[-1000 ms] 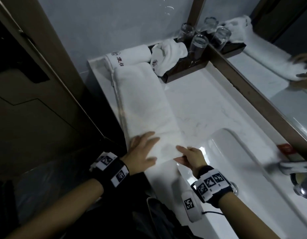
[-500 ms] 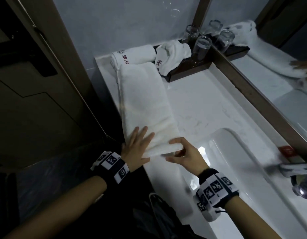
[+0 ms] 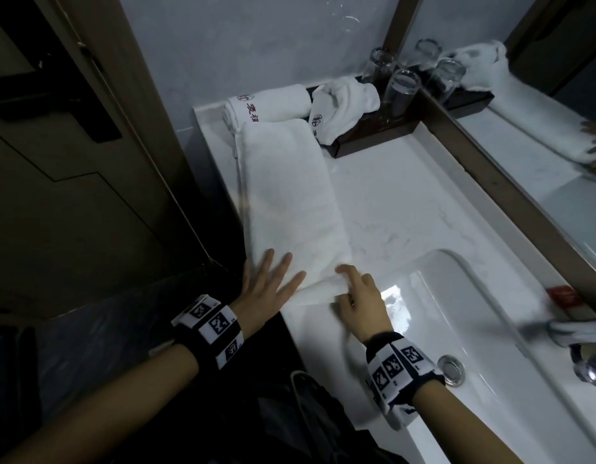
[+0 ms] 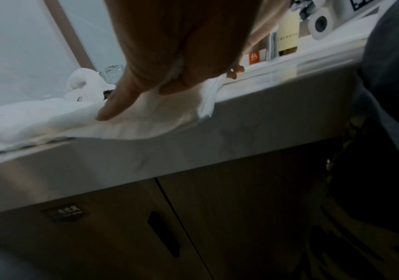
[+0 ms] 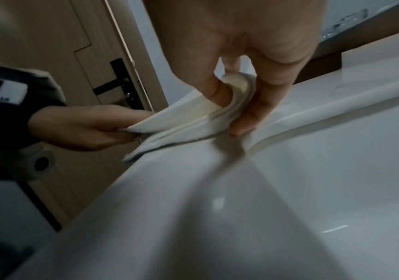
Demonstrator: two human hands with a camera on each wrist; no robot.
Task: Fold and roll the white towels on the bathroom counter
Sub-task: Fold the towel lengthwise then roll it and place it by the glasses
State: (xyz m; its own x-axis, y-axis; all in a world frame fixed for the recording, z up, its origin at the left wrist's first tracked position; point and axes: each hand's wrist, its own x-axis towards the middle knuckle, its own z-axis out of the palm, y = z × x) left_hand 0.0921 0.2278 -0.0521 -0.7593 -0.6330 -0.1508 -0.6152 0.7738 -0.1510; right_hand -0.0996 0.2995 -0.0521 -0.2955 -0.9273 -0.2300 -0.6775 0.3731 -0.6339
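A long folded white towel [image 3: 289, 195] lies along the left edge of the marble counter [image 3: 407, 202]. My left hand [image 3: 273, 286] rests flat on its near left end, fingers spread and straight; in the left wrist view the left hand [image 4: 181, 47] presses down on the towel [image 4: 133, 123]. My right hand [image 3: 353, 289] pinches the near right end. The right wrist view shows the right hand [image 5: 236, 106] holding the towel's end [image 5: 181, 123] turned up and over between thumb and fingers. A rolled towel [image 3: 266, 103] with a red logo lies at the back.
A crumpled white towel [image 3: 343, 105] sits on a dark tray [image 3: 373, 139] with upturned glasses [image 3: 403, 92]. The sink basin [image 3: 457, 313] and faucet [image 3: 574, 333] are right of my hands. A mirror [image 3: 541, 145] runs along the right; a door [image 3: 72, 162] stands left.
My right hand has curled onto the towel's near end and lifted it over onto itself. My left hand slid a little left and spread flat on the towel.
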